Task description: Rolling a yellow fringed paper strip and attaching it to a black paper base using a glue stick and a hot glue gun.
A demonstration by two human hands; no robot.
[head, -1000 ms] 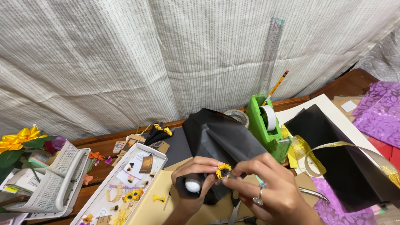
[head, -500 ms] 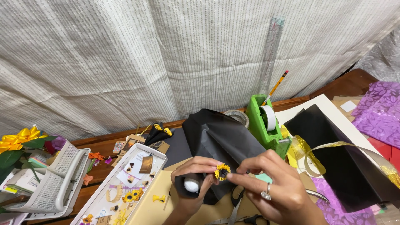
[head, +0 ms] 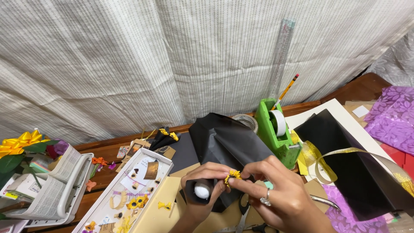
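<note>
The small yellow paper flower (head: 233, 175) is sitting between both sets of fingertips, low in the middle of the head view, just above a rolled black paper cone (head: 224, 146). The left hand (head: 206, 185) is wrapping around the lower end of that cone, gripping it, while its thumb and forefinger are also pinching the flower from the left. A white ball (head: 201, 190) is showing in the open end of the cone, just under the left thumb. The right hand (head: 280, 196) is pinching the flower from the other side with thumb and forefinger, and a ring is showing on one of its fingers. The flower seems to be touching the black paper, though the fingers are hiding the contact.

To the right of the cone a green tape dispenser (head: 274, 129) is standing, with a pencil (head: 286, 89) and a clear ruler (head: 279, 60) leaning against the cloth behind it. A gold ribbon (head: 340, 156) is curling over a black sheet (head: 345, 159). On the left a white tray (head: 108, 203) is holding more little flowers and scraps, and a white basket (head: 56, 185) is sitting beside a yellow bow (head: 19, 142).
</note>
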